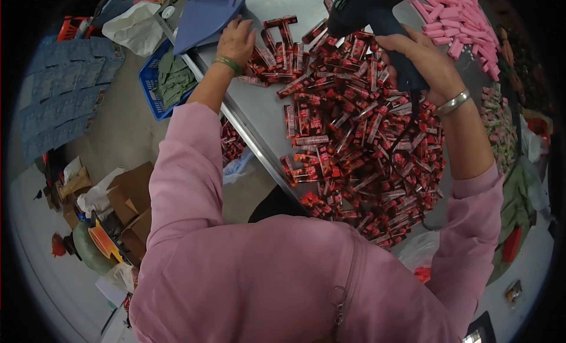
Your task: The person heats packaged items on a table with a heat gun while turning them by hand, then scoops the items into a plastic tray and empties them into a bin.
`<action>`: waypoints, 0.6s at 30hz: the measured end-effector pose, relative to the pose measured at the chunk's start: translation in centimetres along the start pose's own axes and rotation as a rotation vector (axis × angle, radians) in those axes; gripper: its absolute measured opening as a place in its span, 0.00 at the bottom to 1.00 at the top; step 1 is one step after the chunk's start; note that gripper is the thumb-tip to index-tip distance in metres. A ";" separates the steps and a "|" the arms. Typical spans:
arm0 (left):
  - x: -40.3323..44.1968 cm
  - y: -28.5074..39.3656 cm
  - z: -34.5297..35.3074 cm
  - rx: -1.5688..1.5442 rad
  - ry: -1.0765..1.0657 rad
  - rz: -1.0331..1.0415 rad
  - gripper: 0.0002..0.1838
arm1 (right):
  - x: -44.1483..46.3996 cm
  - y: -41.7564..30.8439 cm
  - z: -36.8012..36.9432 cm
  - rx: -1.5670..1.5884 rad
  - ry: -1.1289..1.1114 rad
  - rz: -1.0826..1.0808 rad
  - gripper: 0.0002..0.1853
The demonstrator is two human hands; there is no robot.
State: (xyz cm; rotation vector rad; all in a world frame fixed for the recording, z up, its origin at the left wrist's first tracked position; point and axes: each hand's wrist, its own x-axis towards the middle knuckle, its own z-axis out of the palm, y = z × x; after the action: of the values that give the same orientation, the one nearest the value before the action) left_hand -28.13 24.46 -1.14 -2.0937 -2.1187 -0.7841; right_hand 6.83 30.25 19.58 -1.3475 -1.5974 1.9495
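- Gun (368, 10) was up over the far end of the pile, nozzle toward the left; looked like a hot-air type (label on it too small to read, couldn't say if it was running).
- Red packs (365, 137) lay heaped on the tabletop (268, 116), many overlapping at odd angles, a few loose ones at the edge near the left hand.
- Doing it well, my judgement: sweep the nozzle steadily, don't park it on one spot, spread the packs thin so that buried ones weren't missed.
- Left fingers best kept out of the nozzle's line, since that hand was on the side it faced.
- Cord (415, 110) hung from the handle down across the packs; slack best kept aside, or it could drag some off.
- Right hand (436, 63): grip wrapped around the gun's handle, thumb side toward the pile, hold looked firm; no pack seen in it.
- Left hand (236, 41): palm down, fingers a bit bent, right by the scoop (206, 19) and the outermost packs. Palm side hidden, so couldn't tell how far that grip was closed, or whether it pressed on or held anything.
- Pink pieces (451, 26) were piled beyond the right hand, apart from the red packs.
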 end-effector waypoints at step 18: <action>0.3 1.7 1.5 0.006 -0.105 -0.186 0.18 | -0.6 -3.1 5.5 -0.014 0.232 -0.272 0.18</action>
State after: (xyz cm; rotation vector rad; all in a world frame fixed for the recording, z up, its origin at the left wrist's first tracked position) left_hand -26.06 25.26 -1.81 -1.9975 -2.3943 -0.6974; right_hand 1.84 27.50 22.34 -1.2352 -1.5897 1.5670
